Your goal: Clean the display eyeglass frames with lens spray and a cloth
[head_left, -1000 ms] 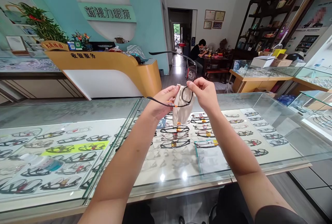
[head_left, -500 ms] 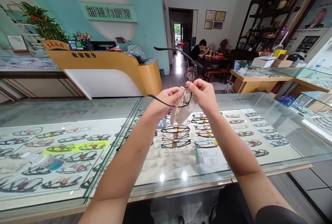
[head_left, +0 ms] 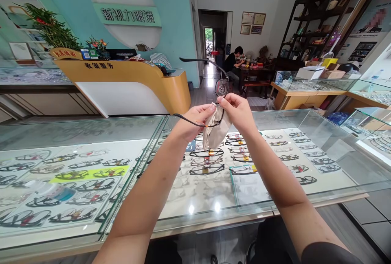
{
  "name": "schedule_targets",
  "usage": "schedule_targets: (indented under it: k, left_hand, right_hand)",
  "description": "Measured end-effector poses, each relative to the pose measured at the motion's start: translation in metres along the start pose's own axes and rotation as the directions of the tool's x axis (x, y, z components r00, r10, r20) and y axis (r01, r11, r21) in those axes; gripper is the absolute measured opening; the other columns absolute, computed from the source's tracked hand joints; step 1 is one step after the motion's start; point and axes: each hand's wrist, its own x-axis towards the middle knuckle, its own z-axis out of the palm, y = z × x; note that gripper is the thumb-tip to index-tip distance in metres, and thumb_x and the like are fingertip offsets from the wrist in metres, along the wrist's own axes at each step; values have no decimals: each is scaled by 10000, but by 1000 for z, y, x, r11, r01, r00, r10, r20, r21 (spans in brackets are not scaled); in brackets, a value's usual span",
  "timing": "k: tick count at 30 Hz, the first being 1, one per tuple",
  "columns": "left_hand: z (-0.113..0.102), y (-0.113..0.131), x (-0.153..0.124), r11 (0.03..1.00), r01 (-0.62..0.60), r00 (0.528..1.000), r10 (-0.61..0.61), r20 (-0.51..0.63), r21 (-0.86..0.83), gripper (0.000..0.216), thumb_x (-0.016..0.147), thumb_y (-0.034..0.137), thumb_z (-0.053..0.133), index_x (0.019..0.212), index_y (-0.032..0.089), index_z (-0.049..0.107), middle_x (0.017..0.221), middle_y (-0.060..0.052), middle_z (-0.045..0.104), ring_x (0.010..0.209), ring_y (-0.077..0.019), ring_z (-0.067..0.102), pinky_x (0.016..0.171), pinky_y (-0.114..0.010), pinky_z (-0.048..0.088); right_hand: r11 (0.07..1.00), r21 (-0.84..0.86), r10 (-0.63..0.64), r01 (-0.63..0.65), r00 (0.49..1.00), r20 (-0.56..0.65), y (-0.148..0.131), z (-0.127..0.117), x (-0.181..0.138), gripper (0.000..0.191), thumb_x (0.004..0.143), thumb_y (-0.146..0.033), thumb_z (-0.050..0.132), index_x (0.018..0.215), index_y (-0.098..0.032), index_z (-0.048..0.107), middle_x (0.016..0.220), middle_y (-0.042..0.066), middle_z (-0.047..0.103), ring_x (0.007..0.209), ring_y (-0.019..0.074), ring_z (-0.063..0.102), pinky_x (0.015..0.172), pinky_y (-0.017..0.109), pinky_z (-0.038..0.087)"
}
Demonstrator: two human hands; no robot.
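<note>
A pair of dark-framed eyeglasses [head_left: 222, 87] is held up on edge above the glass counter, one lens above the other and both temples pointing left. My right hand [head_left: 240, 111] pinches the frame near its bridge with thumb and fingers. A beige cleaning cloth [head_left: 218, 128] with a scalloped edge hangs around the lower lens. My left hand [head_left: 197, 119] is closed, its thumb pressing the cloth at the lower lens. The lower temple passes across the left hand and wrist. Part of the lower lens is hidden by cloth and fingers.
Below my arms, a glass display case [head_left: 171, 215] holds rows of eyeglasses. A bottle with blue liquid [head_left: 51, 190] lies at left. A yellow cashier desk [head_left: 171, 89] stands ahead. A person [head_left: 234, 63] sits at a far table. Boxes [head_left: 310, 72] rest on another counter at right.
The eyeglasses have shifted slightly left and the upper lens has turned a little. More of the cloth shows below my fingers. Both hands keep their hold.
</note>
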Motion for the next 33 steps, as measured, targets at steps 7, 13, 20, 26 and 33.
schedule_targets:
  k: [7,13,20,26,33]
  left_hand:
    - [-1,-8,6,983,-186,966,183,-181,3,598,722,686,987,904,157,774,802,-31,708,679,-130,575,626,-246,477]
    - [8,-5,0,960,-245,935,271,-228,136,575,782,712,931,826,171,741,749,-6,639,626,-112,480,566,-246,399]
    - [8,-4,0,944,-267,929,306,-208,194,616,789,763,901,798,170,738,717,-2,583,631,-112,440,569,-243,380]
    - [6,-6,1,941,-262,933,304,-193,213,622,803,774,882,797,173,723,731,-8,590,634,-116,442,550,-242,361]
    - [7,-4,-2,939,-263,938,303,-167,223,594,842,750,865,806,172,733,708,-2,584,620,-115,442,557,-248,366]
  right_hand:
    - [903,-379,-231,203,972,-29,-16,1,-15,173,943,-344,795,831,-229,728,777,-31,537,764,157,489,753,332,371]
    - [724,-666,-253,180,967,-14,-22,12,-26,136,974,-334,792,889,-231,768,814,-15,623,797,175,556,807,349,318]
    - [690,-711,-187,136,982,6,-24,13,-25,176,993,-339,746,857,-227,739,807,-15,626,771,176,557,802,347,311]
    - [741,-664,-169,106,985,-32,-27,12,-25,154,958,-317,759,842,-222,726,804,-22,624,762,168,559,764,331,316]
    - [725,-679,-174,116,985,-17,-30,9,-25,168,968,-313,721,827,-221,721,795,-20,618,743,164,529,786,343,323]
